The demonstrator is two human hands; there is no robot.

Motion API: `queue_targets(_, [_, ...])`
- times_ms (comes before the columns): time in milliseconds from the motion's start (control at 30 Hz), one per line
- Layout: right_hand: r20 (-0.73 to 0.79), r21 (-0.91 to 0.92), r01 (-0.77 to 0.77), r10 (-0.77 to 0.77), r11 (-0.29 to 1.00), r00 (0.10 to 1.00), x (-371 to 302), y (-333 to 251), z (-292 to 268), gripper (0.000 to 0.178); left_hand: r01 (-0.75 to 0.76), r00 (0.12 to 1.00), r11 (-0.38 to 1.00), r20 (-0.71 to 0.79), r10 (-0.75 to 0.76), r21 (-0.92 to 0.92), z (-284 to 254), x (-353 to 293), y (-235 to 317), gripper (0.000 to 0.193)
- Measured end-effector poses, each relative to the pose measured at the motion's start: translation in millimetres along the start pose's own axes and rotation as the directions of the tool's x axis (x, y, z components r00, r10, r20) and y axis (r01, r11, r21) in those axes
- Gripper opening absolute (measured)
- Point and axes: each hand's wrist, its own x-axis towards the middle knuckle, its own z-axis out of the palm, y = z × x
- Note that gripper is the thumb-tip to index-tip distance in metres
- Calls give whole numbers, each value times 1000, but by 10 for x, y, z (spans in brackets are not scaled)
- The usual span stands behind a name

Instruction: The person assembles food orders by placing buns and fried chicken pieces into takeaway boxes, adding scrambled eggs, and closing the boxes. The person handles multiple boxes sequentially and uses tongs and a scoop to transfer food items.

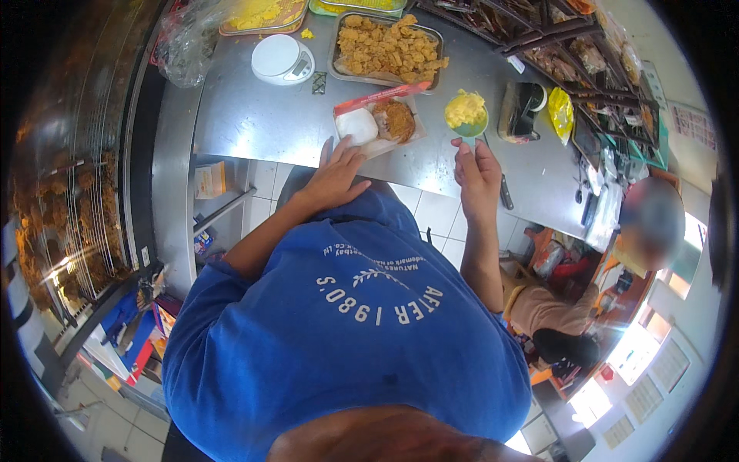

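Note:
My right hand (478, 171) grips the handle of a light green scoop (469, 132) above the steel table. Yellow rice (465, 109) is heaped in the scoop. To the left lies an opened meal box (376, 148) with a red flap. Inside it are a smooth white round bundle (356, 126) and a browned piece of fried food (395, 121), side by side. My left hand (336, 171) rests at the box's near left edge with its fingers apart, fingertips at or close to the white bundle. It holds nothing.
Beyond the box, a metal tray (390, 75) holds fried pieces. A white kitchen scale (282, 60) stands left of it, near a tray of yellow rice (262, 17). A knife (506, 192) lies by the right forearm. Another person (560, 308) is at the right.

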Motion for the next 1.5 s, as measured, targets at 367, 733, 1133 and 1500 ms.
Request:
queue_targets(367, [482, -802, 594, -524, 59, 702, 310, 1284, -235, 31, 7, 985, 998, -173, -17, -61, 74, -29, 76, 46])
queue_targets(733, [1, -393, 333, -362, 857, 932, 417, 783, -4, 20, -3, 961, 961, -265, -73, -277, 54, -114, 81, 37])
queue_targets(1133, [562, -210, -70, 180, 975, 807, 1974, -252, 1525, 34, 50, 856, 862, -422, -297, -505, -489, -633, -446, 18])
queue_targets(1500, [467, -201, 291, -169, 936, 868, 1195, -174, 2069, 54, 37, 564, 773, -625, -539, -633, -1023, -512, -1751, 24])
